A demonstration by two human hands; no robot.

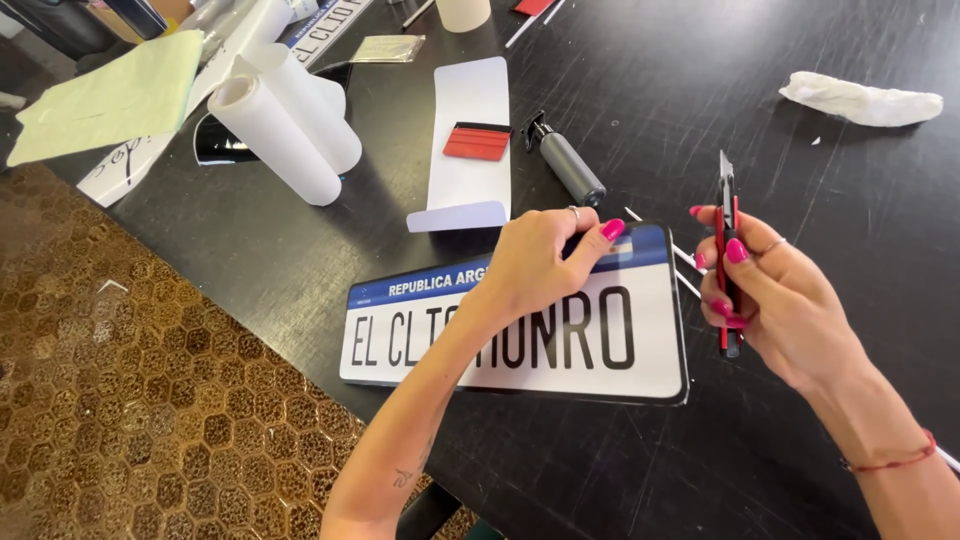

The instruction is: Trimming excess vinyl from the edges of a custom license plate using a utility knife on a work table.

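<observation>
The right hand (775,290) has a closed grip on a red and black utility knife (727,255), held upright off the bench with its blade end pointing up, thumb and fingers wrapped round the slim handle. The left hand (545,260) lies palm-down on a novelty number plate (520,335), fingers curled over its upper edge; it presses rather than grasps, so its grip holds nothing.

The plate lies flat near the front edge of the black bench (600,470), between the two hands. It is a rounded rectangle, glossy white with bold black lettering, a blue band along the top and a thin black border. Its printed face looks smooth and already laid on. Just past the plate's right end lie thin white strips (685,270), which look like trimmings, so by my judgement the edge cutting is well under way, with perhaps the last edges left to clean.

Beyond the plate sit a curled white backing sheet (470,190) with a red felt-edged squeegee (477,142) lying on it, and beside them a small grey spray bottle (568,160) with a black head, on its side. Further left are two rolls of white film (290,120), matte and tightly wound, and a pale green sheet (110,95). A crumpled white cloth (860,100) lies well apart at the far right. The bench top is dull black and scratched; beside it the floor (120,400) shows a brown honeycomb pattern.
</observation>
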